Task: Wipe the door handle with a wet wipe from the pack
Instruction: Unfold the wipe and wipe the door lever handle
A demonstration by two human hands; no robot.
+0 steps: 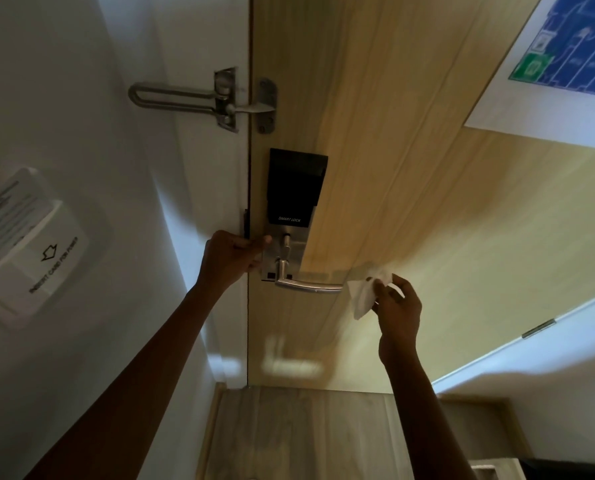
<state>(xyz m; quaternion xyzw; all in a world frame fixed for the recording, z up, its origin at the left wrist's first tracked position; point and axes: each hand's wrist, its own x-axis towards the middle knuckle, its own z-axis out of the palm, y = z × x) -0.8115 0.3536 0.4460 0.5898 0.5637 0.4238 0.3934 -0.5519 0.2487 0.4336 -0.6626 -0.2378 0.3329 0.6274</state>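
Note:
A silver lever door handle [308, 285] sticks out to the right from a metal lock plate [298, 251] on the pale wooden door [393, 168]. A black smart lock box [294, 185] sits above it. My right hand [398, 306] pinches a white wet wipe [362, 294] just past the free tip of the handle; the wipe touches or nearly touches that tip. My left hand [233, 254] rests against the left edge of the lock plate at the door's edge, fingers curled, nothing visibly in it. The wipe pack is out of view.
A metal swing-bar door guard [202, 98] bridges the white frame and door above the lock. A key card power holder [29, 244] hangs on the white wall at left. An evacuation plan sheet [559, 64] is posted top right. Wood floor [289, 434] lies below.

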